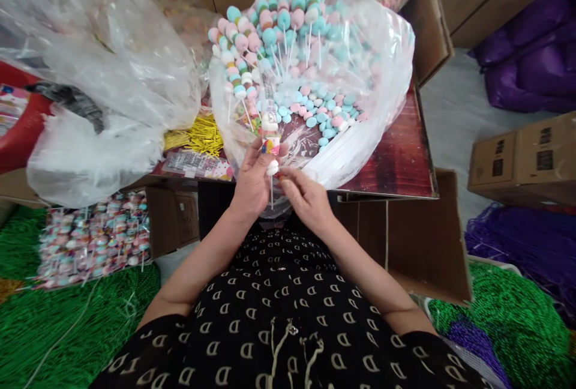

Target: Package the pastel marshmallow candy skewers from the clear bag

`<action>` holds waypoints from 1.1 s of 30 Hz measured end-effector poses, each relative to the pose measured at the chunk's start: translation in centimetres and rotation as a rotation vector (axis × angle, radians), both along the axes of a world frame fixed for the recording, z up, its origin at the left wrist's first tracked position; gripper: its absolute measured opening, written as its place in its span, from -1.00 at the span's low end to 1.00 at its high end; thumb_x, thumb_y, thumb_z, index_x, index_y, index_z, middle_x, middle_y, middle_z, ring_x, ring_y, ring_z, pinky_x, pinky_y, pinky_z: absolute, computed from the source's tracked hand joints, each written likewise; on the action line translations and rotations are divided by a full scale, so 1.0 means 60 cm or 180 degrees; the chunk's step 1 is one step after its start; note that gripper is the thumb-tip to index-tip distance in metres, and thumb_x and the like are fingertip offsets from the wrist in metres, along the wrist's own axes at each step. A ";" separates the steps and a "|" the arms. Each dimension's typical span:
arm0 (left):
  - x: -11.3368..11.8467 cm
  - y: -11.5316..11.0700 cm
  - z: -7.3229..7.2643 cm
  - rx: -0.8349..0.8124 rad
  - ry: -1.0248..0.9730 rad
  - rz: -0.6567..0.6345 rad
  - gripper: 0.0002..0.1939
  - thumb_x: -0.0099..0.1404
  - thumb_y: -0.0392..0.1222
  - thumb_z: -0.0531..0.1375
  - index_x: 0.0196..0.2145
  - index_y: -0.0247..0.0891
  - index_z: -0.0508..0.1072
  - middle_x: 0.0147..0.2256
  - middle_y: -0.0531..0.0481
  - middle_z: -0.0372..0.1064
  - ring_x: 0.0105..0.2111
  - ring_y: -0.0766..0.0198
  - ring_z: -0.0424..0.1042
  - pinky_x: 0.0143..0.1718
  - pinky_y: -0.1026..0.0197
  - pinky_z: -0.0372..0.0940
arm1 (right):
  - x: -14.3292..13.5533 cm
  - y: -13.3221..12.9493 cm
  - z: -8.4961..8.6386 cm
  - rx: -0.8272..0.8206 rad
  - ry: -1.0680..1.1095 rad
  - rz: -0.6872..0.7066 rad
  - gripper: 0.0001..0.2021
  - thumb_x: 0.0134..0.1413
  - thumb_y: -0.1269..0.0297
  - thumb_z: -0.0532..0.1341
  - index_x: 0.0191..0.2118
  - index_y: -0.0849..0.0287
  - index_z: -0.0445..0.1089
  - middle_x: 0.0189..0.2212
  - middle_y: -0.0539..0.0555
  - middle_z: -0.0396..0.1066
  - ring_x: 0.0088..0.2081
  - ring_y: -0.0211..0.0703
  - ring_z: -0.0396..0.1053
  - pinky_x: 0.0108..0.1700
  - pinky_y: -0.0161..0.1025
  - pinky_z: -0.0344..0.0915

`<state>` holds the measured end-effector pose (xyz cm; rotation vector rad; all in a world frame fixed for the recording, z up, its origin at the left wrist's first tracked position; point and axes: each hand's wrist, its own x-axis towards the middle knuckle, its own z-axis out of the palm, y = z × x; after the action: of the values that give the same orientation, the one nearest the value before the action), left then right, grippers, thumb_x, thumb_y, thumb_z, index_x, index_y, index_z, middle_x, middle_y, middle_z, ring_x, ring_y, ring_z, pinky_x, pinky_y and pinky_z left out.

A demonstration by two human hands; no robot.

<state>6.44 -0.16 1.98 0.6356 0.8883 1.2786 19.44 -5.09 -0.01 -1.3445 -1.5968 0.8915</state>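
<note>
My left hand (254,182) is closed around a marshmallow skewer (272,168) on a white stick, held upright at the table's front edge. A clear wrapper with a colourful printed band (270,145) covers its upper part. My right hand (306,197) is beside the lower stick, thumb and fingertips pinched together; what they hold is too small to make out. Beyond my hands, a large clear plastic bag (396,47) lies spread open. In it are many finished pink, white and blue skewers (283,17), loose candies (321,116) and a bundle of white sticks (330,155).
Yellow twist ties (202,134) and flat printed wrappers (195,164) lie left on the dark red table (405,149). A box of wrapped skewers (94,233) stands low left. An open carton (414,239) is low right, with green bead strands (504,317) beyond it.
</note>
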 end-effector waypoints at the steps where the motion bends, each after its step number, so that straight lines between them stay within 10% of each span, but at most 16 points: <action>1: 0.001 0.000 0.003 0.0009 0.0032 -0.0008 -0.69 0.28 -0.11 0.36 -0.04 -0.08 0.44 -0.17 0.02 0.61 -0.10 0.23 0.59 -0.18 0.22 0.42 | -0.008 -0.007 -0.005 -0.0142 0.0110 0.0103 -0.64 0.36 0.11 0.17 0.11 0.18 0.48 -0.37 0.03 0.57 -0.40 -0.19 0.48 -0.28 -0.23 0.44; 8: -0.007 0.002 -0.018 0.0474 0.0775 0.0290 -0.70 0.30 0.03 0.37 -0.16 -0.12 0.40 -0.28 0.05 0.50 -0.20 0.27 0.53 -0.17 0.25 0.38 | -0.030 -0.020 -0.025 -0.0922 0.1303 -0.0048 -0.61 0.30 -0.06 0.20 -0.05 0.14 0.56 -0.61 -0.12 0.35 -0.62 -0.34 0.26 -0.52 -0.34 0.27; 20: -0.061 0.027 -0.006 0.1622 0.3530 0.0620 -0.94 0.31 -0.25 0.25 -0.24 -0.16 0.51 -0.30 -0.04 0.49 -0.22 0.14 0.47 -0.04 0.14 0.30 | -0.030 -0.019 -0.015 -0.0686 0.1192 -0.0212 -0.63 0.29 -0.02 0.22 -0.06 0.14 0.59 -0.66 -0.12 0.35 -0.66 -0.33 0.24 -0.54 -0.33 0.26; 33: -0.061 -0.004 -0.007 0.2061 0.4273 0.0438 -0.96 0.20 -0.27 0.18 -0.37 -0.15 0.39 -0.49 0.03 0.29 -0.48 0.20 0.25 -0.35 0.16 0.13 | -0.033 0.002 -0.004 -0.0308 0.0657 -0.0201 -0.66 0.42 0.05 0.11 -0.04 0.10 0.58 -0.62 -0.08 0.37 -0.61 -0.25 0.31 -0.46 -0.28 0.32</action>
<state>2.77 -0.39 1.54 2.1032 1.5870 1.1646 17.46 -4.96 -0.28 -1.3160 -1.3614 1.0446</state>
